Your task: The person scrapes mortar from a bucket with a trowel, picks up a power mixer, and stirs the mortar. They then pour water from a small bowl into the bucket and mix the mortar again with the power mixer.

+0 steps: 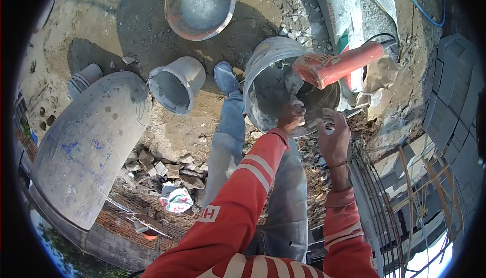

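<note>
Bucket is set close before the legs, seemingly for easy reach; it is overhung by the red power tool. The left hand's fingers are curled, contents untellable; the right hand's are held parted.

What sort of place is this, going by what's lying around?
Probably an outdoor building site: there's a heap of broken rubble, a large bucket holding gray, cement-like mix, and a big printed sack lying on the ground.
</note>
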The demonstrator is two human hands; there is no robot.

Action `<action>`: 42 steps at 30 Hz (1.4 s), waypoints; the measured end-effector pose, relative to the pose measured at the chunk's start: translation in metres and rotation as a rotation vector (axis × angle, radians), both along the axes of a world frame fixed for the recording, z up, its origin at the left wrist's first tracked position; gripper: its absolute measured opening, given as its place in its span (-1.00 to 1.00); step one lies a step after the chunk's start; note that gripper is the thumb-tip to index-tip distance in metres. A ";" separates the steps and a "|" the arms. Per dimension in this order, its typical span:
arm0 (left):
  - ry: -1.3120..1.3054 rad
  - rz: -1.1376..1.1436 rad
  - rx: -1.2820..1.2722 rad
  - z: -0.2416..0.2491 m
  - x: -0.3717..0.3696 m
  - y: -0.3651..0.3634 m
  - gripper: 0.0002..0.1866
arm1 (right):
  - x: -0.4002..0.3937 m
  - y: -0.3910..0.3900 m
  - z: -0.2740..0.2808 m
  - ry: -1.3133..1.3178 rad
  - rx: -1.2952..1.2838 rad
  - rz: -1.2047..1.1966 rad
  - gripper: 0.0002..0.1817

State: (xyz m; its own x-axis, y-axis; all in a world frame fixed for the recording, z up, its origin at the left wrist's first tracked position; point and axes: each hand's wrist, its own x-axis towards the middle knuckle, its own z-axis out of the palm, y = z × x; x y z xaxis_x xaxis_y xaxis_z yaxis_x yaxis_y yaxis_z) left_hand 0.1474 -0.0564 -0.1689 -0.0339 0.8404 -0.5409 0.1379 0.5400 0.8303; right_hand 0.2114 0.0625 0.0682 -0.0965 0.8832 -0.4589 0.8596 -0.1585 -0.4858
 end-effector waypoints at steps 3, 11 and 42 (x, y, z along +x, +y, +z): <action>-0.061 0.089 -0.185 0.051 -0.027 0.021 -0.73 | 0.013 -0.050 -0.081 -0.083 -0.138 -0.019 -0.49; -0.426 -0.055 -0.368 0.127 -0.098 0.009 -0.69 | -0.018 -0.015 -0.151 0.131 -1.001 -0.017 -0.12; 0.020 0.029 0.163 0.096 -0.239 0.079 -0.57 | -0.093 -0.012 -0.148 0.133 -1.002 -0.286 -0.81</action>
